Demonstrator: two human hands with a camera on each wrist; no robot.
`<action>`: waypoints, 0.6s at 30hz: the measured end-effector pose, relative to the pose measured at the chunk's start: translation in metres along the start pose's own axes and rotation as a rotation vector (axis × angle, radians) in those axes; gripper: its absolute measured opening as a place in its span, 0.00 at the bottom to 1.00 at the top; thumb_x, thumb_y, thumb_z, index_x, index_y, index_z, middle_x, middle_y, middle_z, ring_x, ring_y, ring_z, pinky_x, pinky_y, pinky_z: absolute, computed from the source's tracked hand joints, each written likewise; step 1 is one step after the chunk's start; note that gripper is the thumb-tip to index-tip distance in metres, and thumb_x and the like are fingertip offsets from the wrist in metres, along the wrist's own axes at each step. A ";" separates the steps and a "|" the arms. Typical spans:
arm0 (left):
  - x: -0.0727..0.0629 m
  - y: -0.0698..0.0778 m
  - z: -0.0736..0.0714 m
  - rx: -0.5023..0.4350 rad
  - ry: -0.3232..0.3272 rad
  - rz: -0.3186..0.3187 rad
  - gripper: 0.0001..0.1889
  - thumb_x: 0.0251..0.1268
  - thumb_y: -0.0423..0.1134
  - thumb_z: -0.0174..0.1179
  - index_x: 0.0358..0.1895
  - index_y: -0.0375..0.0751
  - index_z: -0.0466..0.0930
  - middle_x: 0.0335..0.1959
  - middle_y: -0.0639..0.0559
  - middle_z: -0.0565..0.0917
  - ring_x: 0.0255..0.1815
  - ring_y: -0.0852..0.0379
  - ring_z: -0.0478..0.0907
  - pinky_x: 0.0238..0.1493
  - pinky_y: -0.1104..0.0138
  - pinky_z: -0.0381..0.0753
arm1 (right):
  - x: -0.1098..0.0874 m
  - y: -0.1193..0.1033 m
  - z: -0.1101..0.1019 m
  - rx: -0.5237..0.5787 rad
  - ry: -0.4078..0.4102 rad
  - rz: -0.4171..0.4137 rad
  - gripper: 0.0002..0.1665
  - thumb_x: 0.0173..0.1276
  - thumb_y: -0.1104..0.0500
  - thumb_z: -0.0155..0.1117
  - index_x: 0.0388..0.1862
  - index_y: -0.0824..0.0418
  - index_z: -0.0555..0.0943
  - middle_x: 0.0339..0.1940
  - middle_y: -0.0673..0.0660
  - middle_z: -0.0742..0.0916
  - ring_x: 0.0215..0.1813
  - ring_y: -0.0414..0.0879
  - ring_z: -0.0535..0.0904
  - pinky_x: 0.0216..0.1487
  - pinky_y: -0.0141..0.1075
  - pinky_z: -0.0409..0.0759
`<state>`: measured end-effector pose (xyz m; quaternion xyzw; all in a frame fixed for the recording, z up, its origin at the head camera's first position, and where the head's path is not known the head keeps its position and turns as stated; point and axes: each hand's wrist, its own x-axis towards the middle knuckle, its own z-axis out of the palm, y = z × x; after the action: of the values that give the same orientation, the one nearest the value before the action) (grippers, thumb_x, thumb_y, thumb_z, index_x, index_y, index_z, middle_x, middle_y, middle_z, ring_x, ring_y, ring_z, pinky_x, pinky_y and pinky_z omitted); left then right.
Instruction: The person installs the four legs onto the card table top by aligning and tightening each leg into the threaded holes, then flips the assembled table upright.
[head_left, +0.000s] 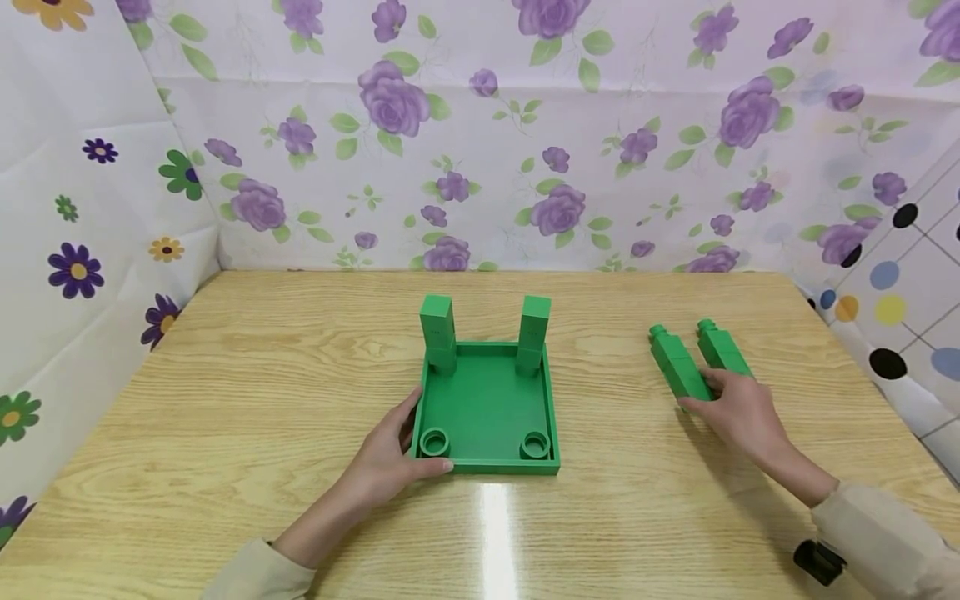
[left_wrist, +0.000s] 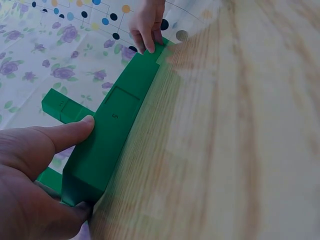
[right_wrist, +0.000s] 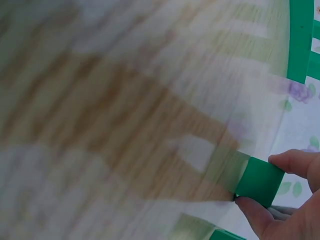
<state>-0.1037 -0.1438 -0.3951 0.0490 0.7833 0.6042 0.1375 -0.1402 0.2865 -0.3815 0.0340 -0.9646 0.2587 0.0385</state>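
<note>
A square green tray (head_left: pixel 491 400) with low walls sits mid-table. Two square green posts (head_left: pixel 438 329) stand upright in its back corners, and round green sockets (head_left: pixel 535 445) are at its front corners. My left hand (head_left: pixel 382 462) grips the tray's front left corner, thumb along the front wall (left_wrist: pixel 112 120) and fingers at the left side. Off to the right, two more green posts with knobbed far ends lie on the table. My right hand (head_left: pixel 742 417) pinches the near end of the left post (head_left: pixel 677 363) between thumb and fingers. The other loose post (head_left: pixel 723 350) lies beside it, partly behind the hand.
The table (head_left: pixel 285 367) has a glossy wood-grain top. Floral cloth (head_left: pixel 480 150) hangs along its back edge, with patterned cloths at the left (head_left: pixel 90 250) and right (head_left: pixel 922 275) sides. A black wrist device (head_left: pixel 819 561) hangs below the right sleeve.
</note>
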 end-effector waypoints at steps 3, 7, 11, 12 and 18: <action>-0.001 0.001 0.000 -0.004 -0.001 0.003 0.55 0.50 0.30 0.74 0.77 0.36 0.43 0.76 0.38 0.51 0.74 0.41 0.51 0.67 0.49 0.60 | 0.001 0.000 -0.002 0.000 -0.008 0.006 0.35 0.60 0.58 0.71 0.57 0.83 0.73 0.47 0.77 0.81 0.43 0.66 0.80 0.37 0.52 0.80; -0.001 0.001 0.000 -0.008 -0.001 0.007 0.55 0.50 0.30 0.74 0.77 0.36 0.43 0.76 0.38 0.52 0.74 0.41 0.52 0.67 0.50 0.60 | 0.003 -0.004 -0.004 0.004 -0.010 0.037 0.34 0.61 0.58 0.67 0.58 0.81 0.73 0.50 0.78 0.80 0.44 0.66 0.79 0.38 0.52 0.79; -0.001 0.001 0.000 -0.013 -0.001 0.007 0.55 0.50 0.30 0.74 0.77 0.36 0.44 0.76 0.38 0.52 0.74 0.41 0.52 0.67 0.50 0.60 | 0.004 -0.007 -0.008 0.028 -0.010 0.053 0.33 0.63 0.57 0.65 0.61 0.78 0.72 0.51 0.78 0.80 0.45 0.66 0.79 0.38 0.52 0.79; -0.002 0.001 0.001 -0.014 -0.001 0.007 0.55 0.50 0.30 0.74 0.77 0.37 0.44 0.76 0.38 0.52 0.74 0.41 0.52 0.67 0.50 0.60 | 0.004 -0.007 -0.009 0.035 -0.008 0.054 0.33 0.64 0.56 0.65 0.61 0.78 0.72 0.50 0.77 0.80 0.44 0.66 0.79 0.38 0.52 0.79; -0.001 0.001 0.001 -0.019 -0.002 0.014 0.55 0.50 0.29 0.73 0.77 0.36 0.44 0.75 0.37 0.52 0.74 0.41 0.52 0.68 0.50 0.60 | 0.004 -0.013 -0.019 0.140 0.023 0.055 0.33 0.67 0.54 0.65 0.63 0.74 0.72 0.48 0.76 0.81 0.44 0.63 0.79 0.32 0.39 0.78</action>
<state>-0.1022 -0.1434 -0.3943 0.0539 0.7772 0.6124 0.1343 -0.1416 0.2845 -0.3579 0.0073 -0.9442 0.3267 0.0402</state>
